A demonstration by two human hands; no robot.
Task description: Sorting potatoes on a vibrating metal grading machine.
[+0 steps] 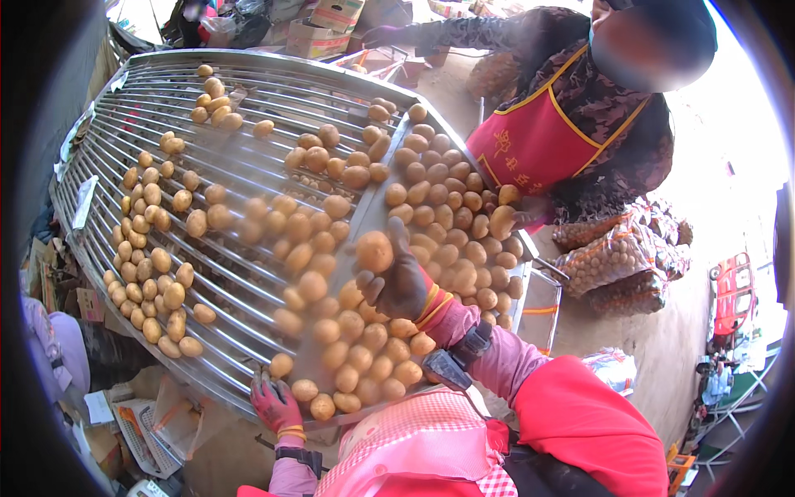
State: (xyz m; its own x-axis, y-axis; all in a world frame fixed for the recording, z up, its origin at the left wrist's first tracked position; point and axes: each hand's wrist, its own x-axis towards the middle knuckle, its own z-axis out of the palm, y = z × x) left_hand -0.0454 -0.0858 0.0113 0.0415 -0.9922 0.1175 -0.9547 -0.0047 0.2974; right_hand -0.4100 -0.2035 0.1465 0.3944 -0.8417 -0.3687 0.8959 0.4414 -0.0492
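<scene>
My right hand [397,289], in a dark soiled glove with an orange-yellow cuff, holds a potato [374,251] between thumb and fingers above the sorting table. Below it, more potatoes [360,357] crowd the smooth metal tray [323,373] at the near side. My left hand [273,401], in a pink and grey glove, rests palm down on the near metal rim with its fingers apart. Just beside its fingertips sits a single potato [281,365]. To the left, a rack of parallel metal bars [236,310] carries loose potatoes [149,267]; dust or motion blurs some of them.
Across the table a co-worker in a red apron [540,143] has a gloved hand [531,211] at potatoes on the right. Filled net sacks [608,255] are stacked on the floor at right. Cardboard boxes [320,37] stand behind, and a plastic basket [146,435] lies lower left.
</scene>
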